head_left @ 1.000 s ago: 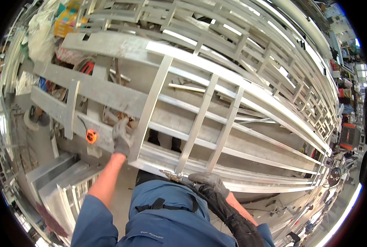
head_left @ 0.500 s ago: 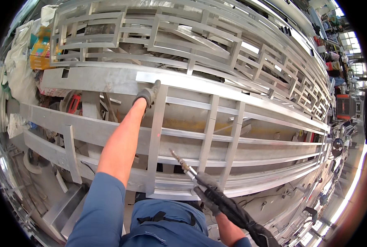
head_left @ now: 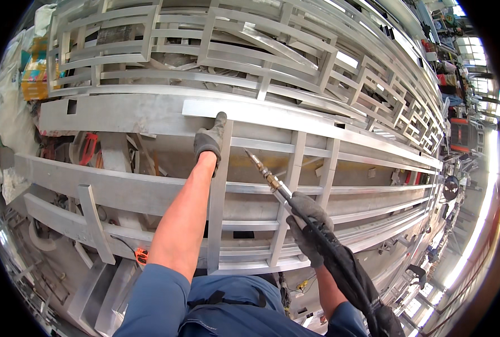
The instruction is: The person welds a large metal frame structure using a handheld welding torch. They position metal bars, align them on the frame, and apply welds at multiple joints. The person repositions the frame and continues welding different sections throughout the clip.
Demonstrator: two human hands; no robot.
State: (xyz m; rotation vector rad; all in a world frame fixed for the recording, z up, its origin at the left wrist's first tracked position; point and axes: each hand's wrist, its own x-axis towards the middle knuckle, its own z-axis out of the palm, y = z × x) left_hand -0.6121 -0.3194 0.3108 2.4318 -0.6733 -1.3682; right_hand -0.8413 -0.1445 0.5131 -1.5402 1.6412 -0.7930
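Observation:
A ladder-like frame of silvery metal bars (head_left: 218, 196) lies in front of me. My left hand (head_left: 209, 140), in a grey glove, grips its left crossbar close to the corner. One finger points up against the bright long bar (head_left: 250, 115) along the frame's far side; the other fingers are partly hidden. In my gloved right hand (head_left: 310, 220) is a welding torch (head_left: 281, 190) with a brass-coloured, narrow nozzle. A black-sleeved cable (head_left: 354, 275) trails from it toward the lower right. The torch tip hangs over the frame, right of my left hand, apparently not touching the corner.
Beyond lies a large lattice panel (head_left: 205, 42) of metal bars. Wide metal beams (head_left: 104, 174) run beneath the frame to the left. A red-handled tool (head_left: 88, 149), an orange tape measure (head_left: 142, 256) and a patterned yellow box (head_left: 35, 73) are on the left.
The torch has moved up and to the right with my right hand, its tip now nearer the corner. My left hand has shifted slightly down on the crossbar. An orange tape measure has come into view.

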